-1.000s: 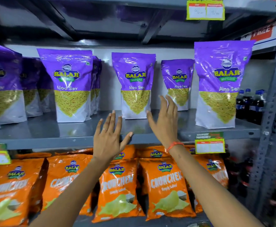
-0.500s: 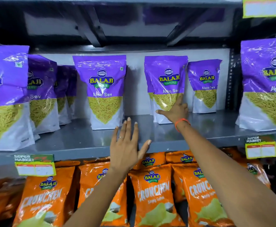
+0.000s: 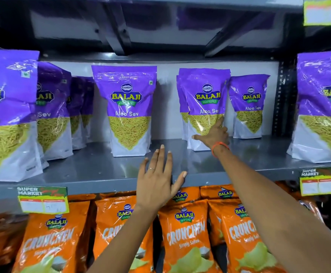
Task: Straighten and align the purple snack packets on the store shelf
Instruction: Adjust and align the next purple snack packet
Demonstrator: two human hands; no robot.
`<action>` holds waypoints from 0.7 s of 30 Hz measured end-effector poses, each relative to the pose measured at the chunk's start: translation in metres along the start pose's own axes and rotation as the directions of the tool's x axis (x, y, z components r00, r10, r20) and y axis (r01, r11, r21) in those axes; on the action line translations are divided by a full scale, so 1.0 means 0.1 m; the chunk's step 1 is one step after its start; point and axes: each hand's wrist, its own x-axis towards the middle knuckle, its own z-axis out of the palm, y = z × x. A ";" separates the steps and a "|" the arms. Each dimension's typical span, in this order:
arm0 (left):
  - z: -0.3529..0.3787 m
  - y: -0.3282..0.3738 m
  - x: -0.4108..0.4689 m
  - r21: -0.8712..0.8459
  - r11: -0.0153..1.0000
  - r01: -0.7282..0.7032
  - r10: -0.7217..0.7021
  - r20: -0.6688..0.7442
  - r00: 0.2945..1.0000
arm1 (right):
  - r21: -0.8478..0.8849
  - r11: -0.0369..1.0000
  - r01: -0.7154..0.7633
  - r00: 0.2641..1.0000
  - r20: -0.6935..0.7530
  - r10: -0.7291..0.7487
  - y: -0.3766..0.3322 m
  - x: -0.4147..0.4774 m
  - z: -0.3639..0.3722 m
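Purple Aloo Sev packets stand upright on the grey metal shelf [image 3: 101, 174]. My right hand [image 3: 213, 134] grips the lower front of the middle-right purple packet [image 3: 206, 91]; its thumb lies across the white base and its fingers run up the right edge. A second packet stands close behind that one. Left of it stands a lone packet [image 3: 127, 99], and to the right a smaller-looking one set further back [image 3: 249, 95]. My left hand [image 3: 156, 180] hovers at the shelf's front edge, fingers spread, holding nothing.
More purple packets crowd the far left [image 3: 7, 107] and right [image 3: 322, 99] near the shelf front. Orange Crunchem bags [image 3: 182, 233] fill the shelf below. Price tags [image 3: 42, 201] hang on the shelf lip. A dark upright post [image 3: 282, 95] stands at the right.
My right hand reached from the shelf edge to the middle-right packet and took hold of it. My view shifted left and closer. The left hand stayed near the shelf front.
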 end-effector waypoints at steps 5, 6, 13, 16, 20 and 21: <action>0.01 0.00 0.00 0.009 1.000 -0.006 0.006 0.013 1.000 | -0.020 1.000 0.017 1.000 0.001 -0.017 0.04 -0.07 -0.09; 0.01 0.00 0.00 0.010 1.000 -0.005 0.005 0.012 1.000 | -0.024 1.000 0.020 1.000 0.009 -0.019 0.05 -0.09 -0.13; 0.02 0.00 -0.01 -0.013 1.000 -0.008 0.008 0.010 1.000 | -0.036 0.998 0.055 0.998 -0.016 -0.056 0.21 -0.29 -0.38; 0.03 0.00 -0.01 -0.020 1.000 -0.008 0.008 0.007 1.000 | -0.079 0.995 0.066 0.997 -0.046 -0.070 0.26 -0.44 -0.48; 0.01 0.00 -0.01 -0.037 0.999 0.000 0.001 0.037 0.999 | -0.132 0.989 0.070 0.994 -0.077 -0.081 0.30 -0.65 -0.65; 0.00 0.00 -0.01 -0.041 0.999 0.002 0.000 0.041 0.999 | -0.133 0.989 0.066 0.994 -0.078 -0.077 0.30 -0.70 -0.71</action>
